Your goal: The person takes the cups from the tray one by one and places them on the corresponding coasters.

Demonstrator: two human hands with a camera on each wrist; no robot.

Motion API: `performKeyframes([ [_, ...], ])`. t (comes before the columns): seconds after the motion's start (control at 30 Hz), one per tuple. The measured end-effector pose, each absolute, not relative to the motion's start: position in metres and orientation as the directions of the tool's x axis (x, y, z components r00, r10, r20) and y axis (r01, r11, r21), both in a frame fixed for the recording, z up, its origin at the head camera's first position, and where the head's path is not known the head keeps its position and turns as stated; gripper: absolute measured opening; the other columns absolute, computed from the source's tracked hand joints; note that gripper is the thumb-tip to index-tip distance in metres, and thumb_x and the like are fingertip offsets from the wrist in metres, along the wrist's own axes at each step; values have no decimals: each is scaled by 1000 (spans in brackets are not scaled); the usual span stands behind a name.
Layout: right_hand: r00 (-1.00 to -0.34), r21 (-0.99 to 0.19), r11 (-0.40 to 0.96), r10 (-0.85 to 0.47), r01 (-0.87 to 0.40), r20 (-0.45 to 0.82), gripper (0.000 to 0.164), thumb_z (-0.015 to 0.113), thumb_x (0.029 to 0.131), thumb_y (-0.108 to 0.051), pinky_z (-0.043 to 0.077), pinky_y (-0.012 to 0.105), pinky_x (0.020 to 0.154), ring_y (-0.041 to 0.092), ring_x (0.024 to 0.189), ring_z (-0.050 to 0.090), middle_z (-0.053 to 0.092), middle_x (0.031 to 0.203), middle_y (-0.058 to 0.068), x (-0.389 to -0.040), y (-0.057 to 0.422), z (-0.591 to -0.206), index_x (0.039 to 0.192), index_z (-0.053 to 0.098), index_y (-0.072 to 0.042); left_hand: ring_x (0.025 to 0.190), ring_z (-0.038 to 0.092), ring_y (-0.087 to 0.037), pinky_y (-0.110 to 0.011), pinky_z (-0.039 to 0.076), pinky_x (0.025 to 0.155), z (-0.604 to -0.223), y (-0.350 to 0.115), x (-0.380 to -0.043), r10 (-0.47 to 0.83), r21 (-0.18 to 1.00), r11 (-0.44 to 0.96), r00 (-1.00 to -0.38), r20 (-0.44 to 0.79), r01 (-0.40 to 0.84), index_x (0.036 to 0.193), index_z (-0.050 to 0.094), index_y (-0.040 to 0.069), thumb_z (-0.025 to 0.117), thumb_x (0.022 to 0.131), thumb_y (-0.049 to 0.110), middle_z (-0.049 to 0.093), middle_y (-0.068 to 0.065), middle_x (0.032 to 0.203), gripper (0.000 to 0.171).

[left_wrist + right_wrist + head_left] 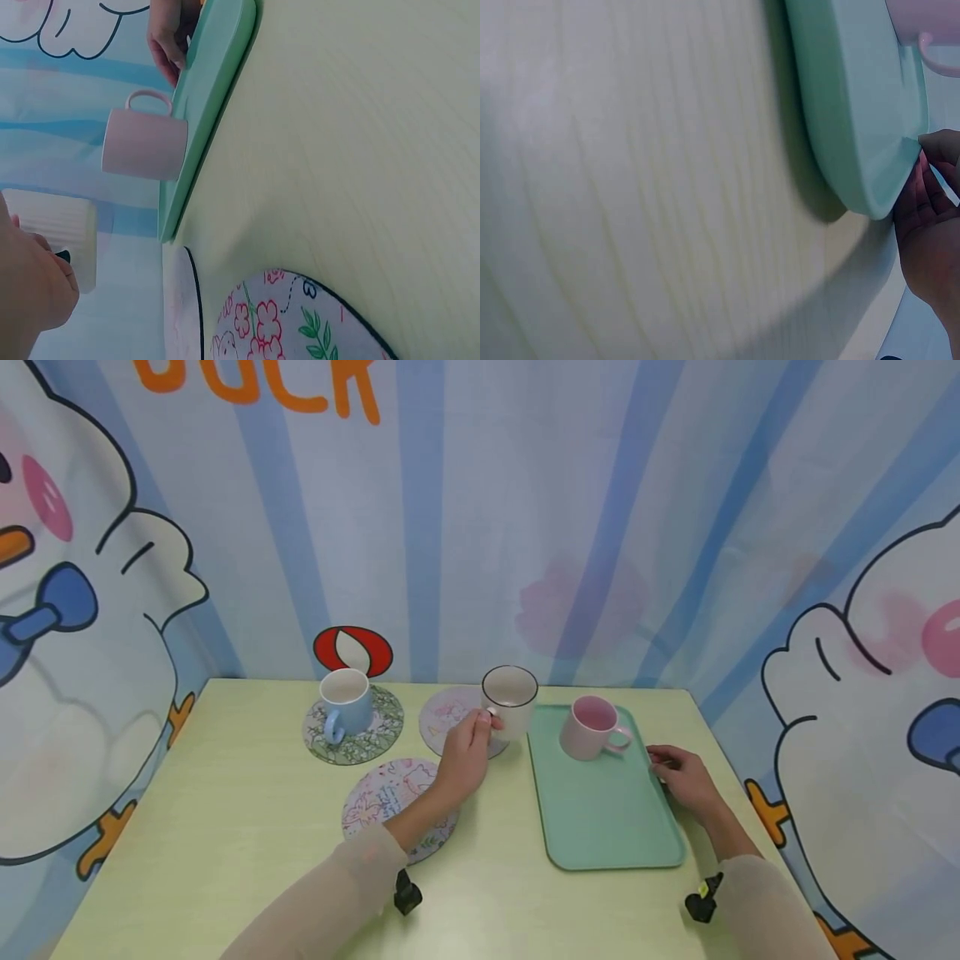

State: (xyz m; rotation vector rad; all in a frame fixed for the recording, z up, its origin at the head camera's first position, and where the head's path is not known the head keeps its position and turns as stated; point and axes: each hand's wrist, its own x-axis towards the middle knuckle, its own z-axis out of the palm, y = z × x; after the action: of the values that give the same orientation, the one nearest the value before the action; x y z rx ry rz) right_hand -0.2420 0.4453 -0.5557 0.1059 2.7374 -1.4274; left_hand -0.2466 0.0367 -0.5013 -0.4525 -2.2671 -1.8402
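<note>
My left hand (467,758) grips the handle of a white mug (516,714) with a dark rim. In the left wrist view this mug (56,214) hangs above the table, apart from the tray. Under and beside it lies a pale round coaster (438,718), partly hidden. A pink mug (579,740) stands upright on the green tray (611,818), its handle toward the right. At the tray's right edge my right hand (688,781) pinches the rim, thumb on top and fingers outside, as the right wrist view shows.
A light blue mug (351,706) stands on a green patterned coaster (382,739) at the back left. Another coaster with pink drawings (371,802) lies partly under my left forearm. A striped cartoon curtain (480,527) hangs behind the pale yellow table (225,827).
</note>
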Motion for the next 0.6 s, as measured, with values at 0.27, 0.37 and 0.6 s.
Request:
performKeyframes([
  [0.27,-996,-813,576,38,83,-75,42,56,108,-6,56,25,76,16,102,60,61,129,28,-243,445,-555,148,54,7,76,49,-18,-32,41,71,-505,31,-257,76,920,227,-947,312,321,109,67,4,36,117,24,54,-5,82,37],
  [0.37,-996,-811,578,41,86,-76,42,57,108,-6,56,25,76,16,102,60,61,129,28,-243,446,-557,148,54,7,78,51,-19,-33,43,74,-507,28,-261,70,923,242,-954,292,300,110,66,5,36,117,25,60,-10,88,37],
  [0.6,-996,-811,577,47,92,-80,42,57,108,-6,56,26,75,18,102,60,61,128,27,-244,446,-558,148,55,6,88,53,-21,-36,45,81,-513,23,-273,61,932,246,-964,259,266,112,64,6,34,117,25,65,-15,106,37],
])
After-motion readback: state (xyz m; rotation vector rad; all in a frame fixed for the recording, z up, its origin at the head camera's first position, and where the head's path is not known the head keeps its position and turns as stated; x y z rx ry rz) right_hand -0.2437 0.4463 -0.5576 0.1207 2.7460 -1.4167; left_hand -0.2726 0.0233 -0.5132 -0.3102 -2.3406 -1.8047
